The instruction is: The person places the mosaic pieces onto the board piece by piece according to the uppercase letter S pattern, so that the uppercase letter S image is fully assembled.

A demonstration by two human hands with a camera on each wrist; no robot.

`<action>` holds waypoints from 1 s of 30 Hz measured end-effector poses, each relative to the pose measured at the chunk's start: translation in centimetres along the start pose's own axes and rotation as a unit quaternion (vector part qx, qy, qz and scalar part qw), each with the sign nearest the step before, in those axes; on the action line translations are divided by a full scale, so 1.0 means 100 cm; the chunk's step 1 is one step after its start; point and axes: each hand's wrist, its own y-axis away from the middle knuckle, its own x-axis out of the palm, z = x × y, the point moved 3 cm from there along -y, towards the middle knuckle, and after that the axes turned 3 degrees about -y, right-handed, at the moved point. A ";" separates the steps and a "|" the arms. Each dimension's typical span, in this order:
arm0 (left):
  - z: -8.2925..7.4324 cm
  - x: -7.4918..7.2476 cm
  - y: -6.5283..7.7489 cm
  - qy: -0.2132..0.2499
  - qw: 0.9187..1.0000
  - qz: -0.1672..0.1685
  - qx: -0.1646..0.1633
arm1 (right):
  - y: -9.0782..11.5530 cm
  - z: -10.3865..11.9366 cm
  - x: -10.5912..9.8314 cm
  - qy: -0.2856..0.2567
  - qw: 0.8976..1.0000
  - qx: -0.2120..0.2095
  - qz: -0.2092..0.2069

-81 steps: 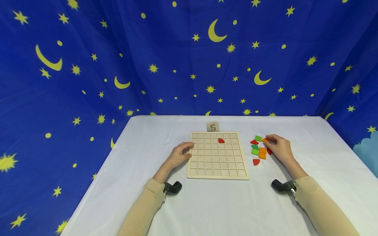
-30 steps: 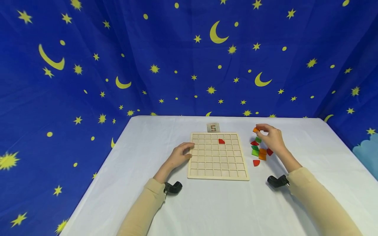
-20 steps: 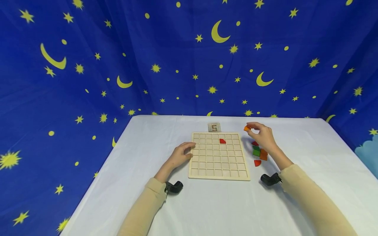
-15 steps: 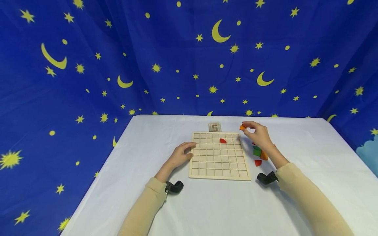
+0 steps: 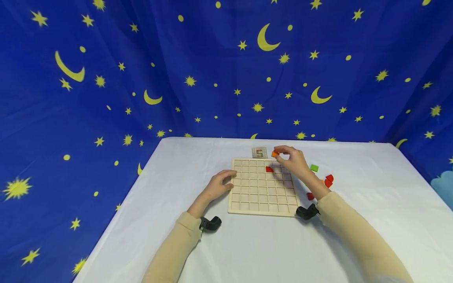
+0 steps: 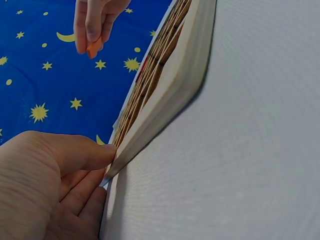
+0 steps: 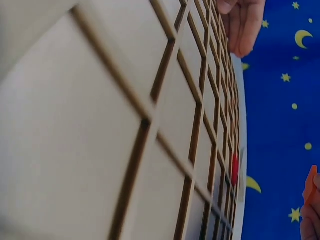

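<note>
My right hand (image 5: 296, 162) pinches an orange tile (image 5: 275, 154) between thumb and fingertips, above the far edge of a wooden grid board (image 5: 260, 209). That orange tile (image 6: 93, 48) also shows in the left wrist view, and partly at the right wrist view's edge. At the board's left edge, my left hand (image 5: 216, 186) holds the rim; the left wrist view shows its thumb (image 6: 87, 154) against it. One red quarter-round tile (image 5: 269, 169) lies in a cell in the second row from the back.
A small pattern card (image 5: 260, 152) lies behind the board. Right of the board are loose tiles: a green tile (image 5: 314, 168), red tiles (image 5: 328, 181) and others partly hidden by the right forearm. A blue star-print cloth (image 5: 226, 70) stands behind the white table (image 5: 262, 247).
My right hand has picked up the orange tile from the loose tiles and carried it left, over the board's far edge. The left hand stays on the board's left rim.
</note>
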 end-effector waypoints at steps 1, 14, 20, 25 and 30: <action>0.000 0.000 0.000 -0.001 1.000 0.000 -0.002 | -0.001 0.002 0.002 -0.001 1.000 -0.002 0.002; 0.003 0.002 -0.002 -0.006 1.000 0.000 0.002 | -0.011 0.011 0.020 -0.026 0.998 -0.042 0.027; 0.003 0.001 -0.002 -0.015 1.000 0.001 0.004 | -0.011 0.009 0.026 -0.034 0.997 -0.049 0.038; 0.003 0.000 -0.001 -0.006 1.000 0.001 0.003 | -0.010 0.004 0.031 -0.040 0.997 -0.030 0.064; 0.003 0.000 -0.001 -0.009 1.000 0.001 0.004 | -0.007 -0.001 0.037 -0.049 0.994 -0.035 0.092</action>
